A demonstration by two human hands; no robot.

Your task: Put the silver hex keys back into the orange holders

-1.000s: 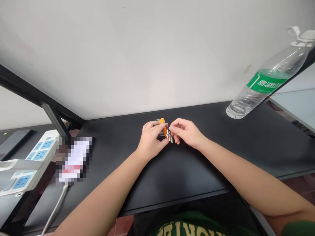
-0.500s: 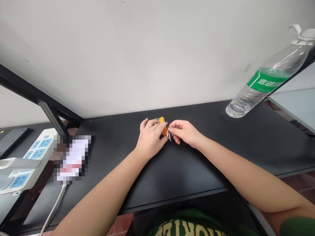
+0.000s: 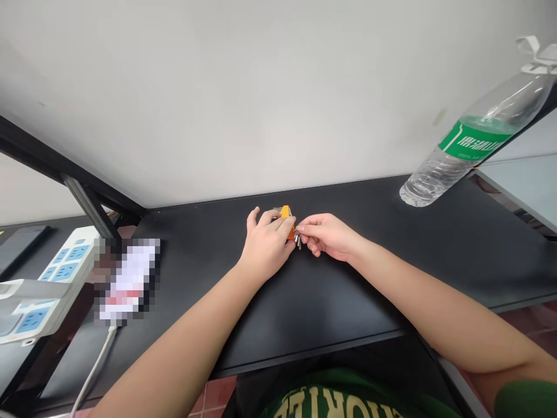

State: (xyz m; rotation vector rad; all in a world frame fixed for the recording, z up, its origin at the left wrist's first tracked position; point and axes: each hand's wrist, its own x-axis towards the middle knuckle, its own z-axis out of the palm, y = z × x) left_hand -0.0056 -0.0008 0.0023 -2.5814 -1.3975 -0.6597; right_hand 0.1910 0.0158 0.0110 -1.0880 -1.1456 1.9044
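Observation:
An orange hex key holder (image 3: 285,211) with several silver hex keys (image 3: 298,240) in it lies on the black tabletop (image 3: 331,307). My left hand (image 3: 267,241) grips the holder from the left, its fingers over the top and hiding much of it. Key ends stick out on both sides of the orange body. At the right side of the holder, my right hand (image 3: 326,235) pinches the end of one hex key between thumb and forefinger; its other fingers are curled.
A large water bottle (image 3: 474,138) with a green label stands at the back right. To the left are a blurred-out phone-like object (image 3: 130,278) with a white cable (image 3: 96,366) and a white power strip (image 3: 65,278). A pale wall (image 3: 261,98) rises behind the tabletop.
My right thumb and forefinger have closed in slightly toward the holder and pinch more tightly at its right side. My left hand keeps its grip. The view has shifted a little.

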